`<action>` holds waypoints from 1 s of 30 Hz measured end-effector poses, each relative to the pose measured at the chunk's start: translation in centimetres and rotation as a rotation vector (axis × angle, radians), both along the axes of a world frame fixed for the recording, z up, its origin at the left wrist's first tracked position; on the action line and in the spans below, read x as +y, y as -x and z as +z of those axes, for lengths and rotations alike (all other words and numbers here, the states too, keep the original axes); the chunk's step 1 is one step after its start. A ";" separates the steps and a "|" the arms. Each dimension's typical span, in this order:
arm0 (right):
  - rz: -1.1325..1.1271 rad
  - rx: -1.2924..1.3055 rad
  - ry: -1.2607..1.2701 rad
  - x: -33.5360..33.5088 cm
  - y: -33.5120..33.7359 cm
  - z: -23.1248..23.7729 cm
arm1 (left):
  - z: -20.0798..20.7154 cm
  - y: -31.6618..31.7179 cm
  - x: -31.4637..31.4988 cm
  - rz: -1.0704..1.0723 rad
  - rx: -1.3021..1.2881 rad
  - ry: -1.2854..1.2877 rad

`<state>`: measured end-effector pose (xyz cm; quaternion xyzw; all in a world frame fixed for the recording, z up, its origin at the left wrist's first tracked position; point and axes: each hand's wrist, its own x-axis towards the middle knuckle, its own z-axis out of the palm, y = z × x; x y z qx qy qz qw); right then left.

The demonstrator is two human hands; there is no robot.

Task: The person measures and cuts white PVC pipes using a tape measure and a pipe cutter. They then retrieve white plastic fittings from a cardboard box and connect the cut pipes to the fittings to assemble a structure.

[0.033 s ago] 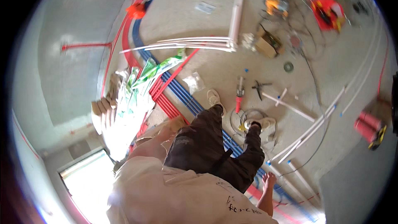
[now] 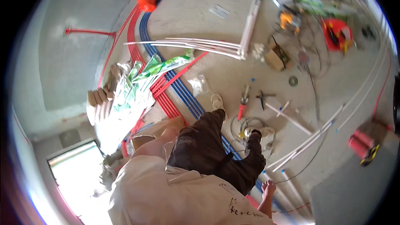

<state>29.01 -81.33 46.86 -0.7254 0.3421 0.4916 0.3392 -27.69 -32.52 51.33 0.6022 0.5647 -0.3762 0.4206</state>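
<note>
Fingers (image 2: 268, 182) of my right hand (image 2: 269, 188), the nearer one, look curled, grip on anything unclear to me, white pipes (image 2: 293, 187) lying rightward on the floor (image 2: 187, 21), slanting back-right.

Marked in dark, script-like strokes on the pale shirt (image 2: 166, 191), low on its right side, in several uneven lines, too distorted to read with certainty. Lettered in small, faint, greyish print on the dark trousers (image 2: 204, 141), over the left thigh, likewise too soft to make out fully.
</note>
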 end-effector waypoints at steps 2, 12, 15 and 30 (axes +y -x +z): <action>0.086 -0.082 0.090 3.9 -1.8 5.5 | -2.6 0.2 -0.2 -0.007 -0.162 -0.048; 1.007 -0.026 0.052 25.4 0.4 11.8 | 1.1 3.7 8.3 1.218 -0.173 -0.265; 1.341 -0.061 0.021 33.0 2.8 13.0 | -0.4 3.9 11.3 1.272 -0.236 -0.336; 1.395 -0.058 -0.260 85.3 17.6 -2.4 | 3.5 8.9 1.9 1.881 0.135 -0.137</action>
